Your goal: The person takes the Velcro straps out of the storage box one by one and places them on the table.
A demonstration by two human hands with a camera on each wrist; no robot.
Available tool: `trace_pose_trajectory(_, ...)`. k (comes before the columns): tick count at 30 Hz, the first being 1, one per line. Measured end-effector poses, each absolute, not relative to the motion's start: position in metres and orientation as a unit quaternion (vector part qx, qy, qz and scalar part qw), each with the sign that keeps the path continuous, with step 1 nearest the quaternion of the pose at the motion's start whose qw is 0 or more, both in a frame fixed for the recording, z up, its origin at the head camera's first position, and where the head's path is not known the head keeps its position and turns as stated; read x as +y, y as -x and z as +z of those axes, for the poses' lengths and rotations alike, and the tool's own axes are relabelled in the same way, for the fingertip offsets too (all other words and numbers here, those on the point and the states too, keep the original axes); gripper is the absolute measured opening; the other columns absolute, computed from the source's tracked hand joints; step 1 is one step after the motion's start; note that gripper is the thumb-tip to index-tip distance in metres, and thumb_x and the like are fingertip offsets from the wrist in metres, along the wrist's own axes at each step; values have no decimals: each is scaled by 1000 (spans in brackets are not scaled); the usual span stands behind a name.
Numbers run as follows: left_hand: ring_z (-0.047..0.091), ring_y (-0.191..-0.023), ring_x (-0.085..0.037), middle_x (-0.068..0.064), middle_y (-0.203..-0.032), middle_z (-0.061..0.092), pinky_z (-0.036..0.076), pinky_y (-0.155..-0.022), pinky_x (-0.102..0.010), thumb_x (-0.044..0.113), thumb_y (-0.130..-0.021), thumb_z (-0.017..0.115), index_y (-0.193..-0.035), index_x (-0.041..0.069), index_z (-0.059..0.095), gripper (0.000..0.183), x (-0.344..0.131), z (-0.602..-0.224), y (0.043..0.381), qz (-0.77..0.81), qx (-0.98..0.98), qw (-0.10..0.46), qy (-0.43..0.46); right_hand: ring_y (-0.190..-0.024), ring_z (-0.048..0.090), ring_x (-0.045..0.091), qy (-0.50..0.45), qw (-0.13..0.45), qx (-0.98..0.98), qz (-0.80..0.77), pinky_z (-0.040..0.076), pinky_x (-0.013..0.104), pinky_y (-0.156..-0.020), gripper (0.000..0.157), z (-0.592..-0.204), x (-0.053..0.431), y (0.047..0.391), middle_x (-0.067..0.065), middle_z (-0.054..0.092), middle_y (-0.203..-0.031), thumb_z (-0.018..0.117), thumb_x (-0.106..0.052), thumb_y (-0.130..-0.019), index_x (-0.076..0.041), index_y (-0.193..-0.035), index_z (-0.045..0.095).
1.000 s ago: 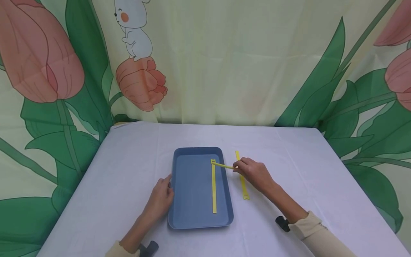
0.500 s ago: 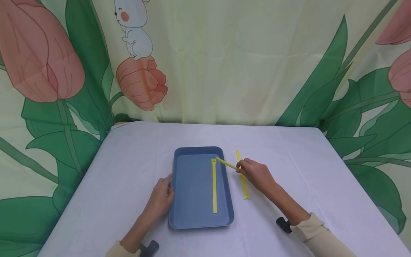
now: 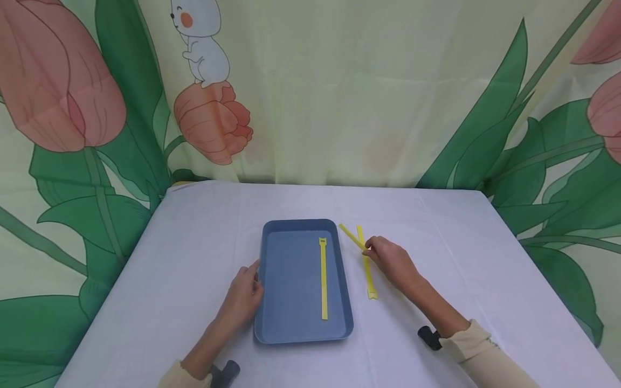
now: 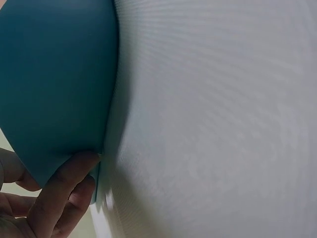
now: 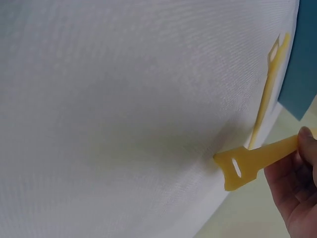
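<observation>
My right hand (image 3: 392, 262) pinches a yellow hook-and-loop cable tie (image 3: 352, 236) just right of the tray. In the right wrist view, the slotted head of this held cable tie (image 5: 242, 166) sticks out from the fingers. Beneath it, a second yellow cable tie (image 3: 368, 280) lies on the cloth, partly covered in the head view. A third yellow cable tie (image 3: 323, 285) lies lengthwise inside the blue tray (image 3: 286, 342), toward its right side. My left hand (image 3: 240, 296) holds the tray's left edge, its fingers (image 4: 74, 171) against the outer wall in the left wrist view.
A white cloth (image 3: 160, 318) covers the table, whose back edge meets a curtain (image 3: 339, 108) printed with tulips and a white animal. Dark wrist cameras protrude near both cuffs.
The right hand has shifted slightly right. The far end of its cable tie has swung away from the tray's cable tie and past the tray's right rim. The left hand stays put.
</observation>
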State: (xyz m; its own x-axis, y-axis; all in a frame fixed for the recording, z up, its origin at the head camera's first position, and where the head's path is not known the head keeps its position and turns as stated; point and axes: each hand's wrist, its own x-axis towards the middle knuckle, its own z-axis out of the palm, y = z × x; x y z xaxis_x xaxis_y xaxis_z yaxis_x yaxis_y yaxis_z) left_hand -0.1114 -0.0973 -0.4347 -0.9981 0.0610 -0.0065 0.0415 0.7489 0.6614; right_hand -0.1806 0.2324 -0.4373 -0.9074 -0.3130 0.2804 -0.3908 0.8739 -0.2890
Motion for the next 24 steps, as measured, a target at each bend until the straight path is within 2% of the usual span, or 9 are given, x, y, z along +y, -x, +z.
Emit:
trace_pose_trajectory(4,52,-77,-16,-11,-94,51,50,-68,-29,-3,-87,53,-135,-11,39,51,-98,-435,111,353,935,13,-31,-67,53,14,-164,102,-964,184,49,28,-62,18,-436,233,182,2,61,-80,75,-10,-80,-4,-93,65)
trace_pose_trajectory(11,51,-77,-17,-11,-93,51,50,-68,-29,-3,-87,54,-135,-11,40,51,-98,-437,112,354,935,11,-32,-67,55,14,-99,79,-970,209,47,30,-60,16,-446,244,188,0,63,-79,71,-19,-85,-7,-95,66)
trace_pose_trajectory(14,52,-78,-17,-11,-93,51,50,-68,-30,-3,-87,54,-135,-11,40,51,-98,-436,112,354,935,11,-31,-69,57,18,-75,67,-967,232,48,33,-61,18,-440,245,186,3,64,-81,69,-19,-86,-4,-96,66)
trace_pose_trajectory(24,52,-76,-17,-11,-92,51,50,-67,-29,-3,-86,54,-134,-12,41,50,-98,-434,112,355,934,8,-37,-65,53,17,-5,22,-959,282,45,29,-57,24,-439,250,190,7,63,-82,66,-20,-89,1,-100,66)
